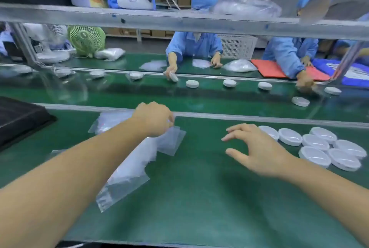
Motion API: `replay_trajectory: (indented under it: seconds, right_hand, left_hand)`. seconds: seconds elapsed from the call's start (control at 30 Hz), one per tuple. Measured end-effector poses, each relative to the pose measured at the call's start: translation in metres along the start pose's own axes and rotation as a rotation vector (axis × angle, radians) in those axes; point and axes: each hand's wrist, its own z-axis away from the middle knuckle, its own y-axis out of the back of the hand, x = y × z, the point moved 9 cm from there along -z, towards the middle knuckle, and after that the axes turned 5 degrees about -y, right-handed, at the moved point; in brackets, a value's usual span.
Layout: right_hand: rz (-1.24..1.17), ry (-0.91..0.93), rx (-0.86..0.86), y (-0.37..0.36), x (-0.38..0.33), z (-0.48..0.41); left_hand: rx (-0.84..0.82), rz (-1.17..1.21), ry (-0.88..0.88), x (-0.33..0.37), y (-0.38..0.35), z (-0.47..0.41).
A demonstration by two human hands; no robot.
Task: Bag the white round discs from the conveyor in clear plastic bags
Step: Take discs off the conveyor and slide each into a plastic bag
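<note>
My left hand is curled over the top of a pile of clear plastic bags on the green table and pinches one bag at its upper edge. My right hand hovers over the table with fingers spread and thumb apart, holding nothing. Several white round discs lie in a cluster just right of that hand. More white discs ride spaced out on the green conveyor belt beyond the metal rail.
A black tray sits at the left edge of my table. Two workers in blue coats handle discs and bags across the belt. A metal shelf beam crosses overhead. A green fan stands far left.
</note>
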Motion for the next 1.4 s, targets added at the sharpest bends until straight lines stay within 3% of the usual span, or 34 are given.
replay_trajectory:
  seconds: [0.13, 0.27, 0.37, 0.5, 0.63, 0.77, 0.83, 0.93, 1.13, 1.23, 1.4]
  right_hand:
    - [0.292, -0.239, 0.021, -0.003, 0.074, -0.004]
    - [0.304, -0.537, 0.023, -0.004, 0.155, -0.020]
    - [0.300, -0.635, -0.044, -0.009, 0.193, -0.027]
    - [0.436, -0.563, 0.002, -0.013, 0.203, -0.032]
    - [0.475, -0.447, 0.026, -0.017, 0.200, -0.032]
    - [0.570, -0.417, 0.100, -0.005, 0.183, -0.039]
    - [0.364, -0.516, 0.157, 0.002, 0.185, -0.041]
    - [-0.083, -0.590, 0.244, -0.001, 0.192, -0.044]
    - [-0.832, -0.519, 0.281, -0.027, 0.143, -0.072]
    - [-0.994, -0.492, 0.294, -0.042, 0.125, -0.078]
    - [-1.013, -0.458, 0.283, -0.055, 0.121, -0.066]
  left_hand:
    - [-0.108, 0.016, 0.092, -0.013, -0.057, 0.016]
    - [0.040, 0.004, 0.076, -0.009, -0.066, 0.009]
    - [0.051, 0.024, 0.070, -0.009, -0.072, 0.004]
    - [0.064, 0.121, 0.119, -0.012, -0.070, -0.007]
    - [0.112, -0.025, 0.051, 0.016, -0.065, -0.027]
    - [-0.005, 0.087, 0.029, 0.031, -0.075, -0.037]
    - [-0.064, 0.261, 0.001, 0.046, -0.081, -0.039]
    - [0.017, 0.525, 0.021, 0.058, -0.078, -0.041]
    - [0.011, 0.349, -0.110, 0.075, -0.094, -0.039]
    - [0.049, 0.396, -0.168, 0.076, -0.093, -0.031]
    - [-0.012, 0.432, -0.207, 0.073, -0.095, -0.023]
